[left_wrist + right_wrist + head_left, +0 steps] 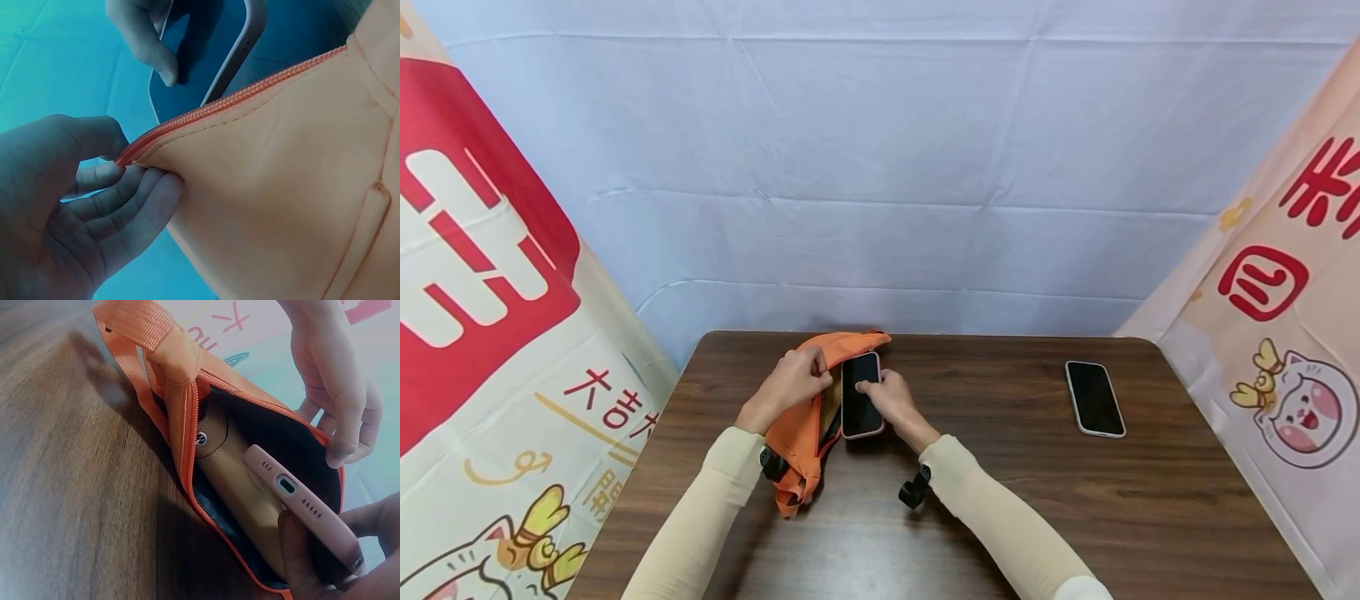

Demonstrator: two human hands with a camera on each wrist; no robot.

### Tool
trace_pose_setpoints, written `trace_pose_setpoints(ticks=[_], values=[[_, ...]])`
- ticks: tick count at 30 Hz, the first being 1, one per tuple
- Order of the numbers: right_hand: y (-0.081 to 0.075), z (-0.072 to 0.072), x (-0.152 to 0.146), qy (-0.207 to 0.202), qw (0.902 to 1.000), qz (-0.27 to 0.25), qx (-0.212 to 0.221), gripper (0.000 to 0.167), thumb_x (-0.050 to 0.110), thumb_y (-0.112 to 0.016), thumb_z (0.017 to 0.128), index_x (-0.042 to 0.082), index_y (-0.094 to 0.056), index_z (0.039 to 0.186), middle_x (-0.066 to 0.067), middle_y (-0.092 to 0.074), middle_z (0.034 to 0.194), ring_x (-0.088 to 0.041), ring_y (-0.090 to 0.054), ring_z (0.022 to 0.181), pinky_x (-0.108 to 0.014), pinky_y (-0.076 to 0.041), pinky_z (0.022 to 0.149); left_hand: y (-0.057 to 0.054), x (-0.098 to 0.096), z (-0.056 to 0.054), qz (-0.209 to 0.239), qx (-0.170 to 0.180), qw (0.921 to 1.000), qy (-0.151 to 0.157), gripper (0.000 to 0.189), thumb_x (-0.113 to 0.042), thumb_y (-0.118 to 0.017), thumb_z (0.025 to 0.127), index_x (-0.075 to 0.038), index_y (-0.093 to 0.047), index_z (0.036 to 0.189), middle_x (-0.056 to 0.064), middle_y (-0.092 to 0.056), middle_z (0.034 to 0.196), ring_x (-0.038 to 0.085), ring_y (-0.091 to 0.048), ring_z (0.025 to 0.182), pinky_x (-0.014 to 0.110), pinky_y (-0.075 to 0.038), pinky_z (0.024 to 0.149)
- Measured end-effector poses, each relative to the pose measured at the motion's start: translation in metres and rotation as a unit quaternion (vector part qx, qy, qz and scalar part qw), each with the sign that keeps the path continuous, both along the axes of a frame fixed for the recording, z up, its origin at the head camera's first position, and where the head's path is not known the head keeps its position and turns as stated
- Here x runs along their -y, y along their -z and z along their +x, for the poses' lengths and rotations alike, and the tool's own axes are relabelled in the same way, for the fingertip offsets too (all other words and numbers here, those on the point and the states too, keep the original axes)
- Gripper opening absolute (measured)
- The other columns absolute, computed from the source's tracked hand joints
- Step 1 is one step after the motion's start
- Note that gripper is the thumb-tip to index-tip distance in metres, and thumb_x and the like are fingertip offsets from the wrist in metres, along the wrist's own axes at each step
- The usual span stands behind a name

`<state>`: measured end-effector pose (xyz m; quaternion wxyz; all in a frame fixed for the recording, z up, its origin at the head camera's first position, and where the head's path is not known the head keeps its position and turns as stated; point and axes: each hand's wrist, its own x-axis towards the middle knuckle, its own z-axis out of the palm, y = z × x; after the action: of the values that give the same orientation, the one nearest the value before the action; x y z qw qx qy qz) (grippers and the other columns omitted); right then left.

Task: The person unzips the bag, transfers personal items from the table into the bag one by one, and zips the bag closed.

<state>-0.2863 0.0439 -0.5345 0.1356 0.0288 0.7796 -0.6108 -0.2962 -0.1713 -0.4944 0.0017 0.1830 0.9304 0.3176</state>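
Note:
An orange zippered bag (793,435) lies on the left part of the table, its opening spread apart. My left hand (792,382) pinches the zippered edge (206,112) between thumb and fingers, pulling it outward. My right hand (897,402) grips a phone (860,418) in a pink case, with the thumb across its dark screen. In the right wrist view the phone's charging-port end (287,484) is at the bag's mouth. Inside the dark lining sits a tan leather-like case (240,494) with a metal snap. How deep the bag goes is hidden.
Another phone (1095,400), dark-screened with a light rim, lies flat on the right side of the wooden table (985,467). A pale cloth (880,167) hangs behind the table, and printed cloths (1247,375) hang at both sides.

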Motion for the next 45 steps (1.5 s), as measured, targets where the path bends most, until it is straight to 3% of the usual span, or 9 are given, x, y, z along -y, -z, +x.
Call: trace_pose_setpoints(ticks=[20, 31, 38, 45], values=[[0.002, 0.000, 0.013, -0.004, 1.0000, 0.000, -0.001, 0.033, 0.023, -0.063, 0.106, -0.002, -0.062, 0.126, -0.027, -0.070, 0.122, -0.040, -0.072, 0.108, -0.050, -0.060, 0.092, 0.002, 0.000, -0.001, 0.000, 0.014, 0.9999, -0.006, 0.016, -0.011, -0.068, 0.102, -0.012, -0.057, 0.091, 0.005, -0.061, 0.077, 0.015, -0.057, 0.056, 0.031, -0.048, 0.057], [0.001, -0.003, 0.018, -0.003, 1.0000, 0.005, -0.002, 0.032, 0.024, -0.064, 0.106, -0.001, -0.063, 0.126, -0.021, -0.072, 0.116, -0.029, -0.074, 0.097, -0.038, -0.060, 0.081, 0.004, 0.001, -0.004, 0.002, 0.021, 0.9997, -0.010, 0.015, -0.012, -0.067, 0.102, -0.012, -0.057, 0.091, 0.005, -0.061, 0.077, 0.016, -0.057, 0.057, 0.032, -0.049, 0.060], [0.000, -0.005, 0.019, -0.009, 0.9999, -0.011, 0.002, 0.033, 0.023, -0.063, 0.106, -0.002, -0.062, 0.127, -0.025, -0.070, 0.122, -0.035, -0.074, 0.104, -0.040, -0.060, 0.084, 0.005, 0.001, -0.005, 0.000, 0.019, 0.9998, -0.008, 0.014, -0.012, -0.067, 0.100, -0.013, -0.057, 0.091, 0.003, -0.058, 0.073, 0.017, -0.056, 0.059, 0.032, -0.047, 0.062], [0.000, -0.007, 0.021, -0.016, 0.9997, -0.019, 0.007, 0.030, 0.023, -0.063, 0.106, -0.001, -0.064, 0.124, -0.022, -0.073, 0.115, -0.029, -0.074, 0.095, -0.033, -0.058, 0.076, 0.005, 0.000, -0.005, 0.002, 0.015, 0.9999, -0.005, 0.014, -0.011, -0.069, 0.101, -0.011, -0.058, 0.092, 0.004, -0.059, 0.073, 0.016, -0.055, 0.059, 0.031, -0.046, 0.060]])
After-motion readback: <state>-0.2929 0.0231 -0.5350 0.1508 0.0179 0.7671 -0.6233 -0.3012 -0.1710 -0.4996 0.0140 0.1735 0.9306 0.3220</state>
